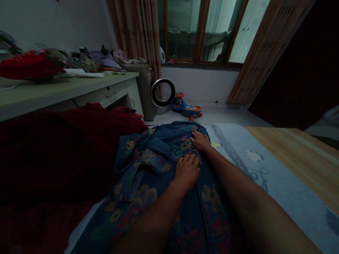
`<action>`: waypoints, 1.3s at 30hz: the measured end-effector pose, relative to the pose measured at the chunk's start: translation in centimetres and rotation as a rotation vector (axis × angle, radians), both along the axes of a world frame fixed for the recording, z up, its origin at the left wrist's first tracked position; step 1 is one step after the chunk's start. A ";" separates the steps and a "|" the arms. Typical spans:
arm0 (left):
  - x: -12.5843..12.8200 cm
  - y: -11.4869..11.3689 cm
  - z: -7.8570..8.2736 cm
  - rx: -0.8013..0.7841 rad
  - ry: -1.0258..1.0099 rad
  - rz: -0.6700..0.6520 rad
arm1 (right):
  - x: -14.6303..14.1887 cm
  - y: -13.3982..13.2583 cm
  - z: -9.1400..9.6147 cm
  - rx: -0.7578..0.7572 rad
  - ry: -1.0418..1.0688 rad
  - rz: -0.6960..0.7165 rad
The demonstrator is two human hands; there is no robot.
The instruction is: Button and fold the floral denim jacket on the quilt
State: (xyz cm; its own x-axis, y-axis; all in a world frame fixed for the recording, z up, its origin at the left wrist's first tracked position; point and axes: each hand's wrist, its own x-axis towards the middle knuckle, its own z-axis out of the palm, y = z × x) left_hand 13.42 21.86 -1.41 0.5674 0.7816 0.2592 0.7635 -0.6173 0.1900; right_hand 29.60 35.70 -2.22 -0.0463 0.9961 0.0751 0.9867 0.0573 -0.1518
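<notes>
A dark blue garment (182, 208) with a flower print lies spread on the bed, what looks like a sleeve folded across its upper part. My left hand (186, 169) rests palm down near its middle, fingers stretched out on the cloth. Farther up, close to the garment's right edge, my right hand (200, 141) also lies on the fabric with its fingers apart. Both palms are hidden, and no cloth is visibly pinched in either hand.
A dark red cloth (66, 151) is heaped at left. The light patterned sheet (238, 155) borders a wooden board (299, 151) at right. Beyond are a cluttered desk (106, 84), a washing machine with its round door (163, 92) open, and a blue-orange ride-on toy (185, 107).
</notes>
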 end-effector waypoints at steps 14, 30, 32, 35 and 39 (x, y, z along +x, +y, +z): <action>-0.3 -0.5 1.1 -0.078 -0.051 -0.056 | 3.1 -2.2 -0.3 0.010 0.002 -0.013; -0.2 -0.7 1.1 -0.077 -0.051 -0.079 | 3.2 -4.8 -0.4 -0.027 -0.028 -0.089; -0.2 -0.7 1.1 -0.084 -0.048 -0.078 | 3.6 -4.4 -0.2 -0.032 -0.024 -0.121; -0.2 -0.7 1.1 -0.085 -0.042 -0.082 | 3.6 -3.6 0.1 -0.007 -0.009 -0.173; -0.1 -0.7 1.0 -0.081 -0.038 -0.074 | 3.0 -2.1 0.2 0.044 -0.002 -0.141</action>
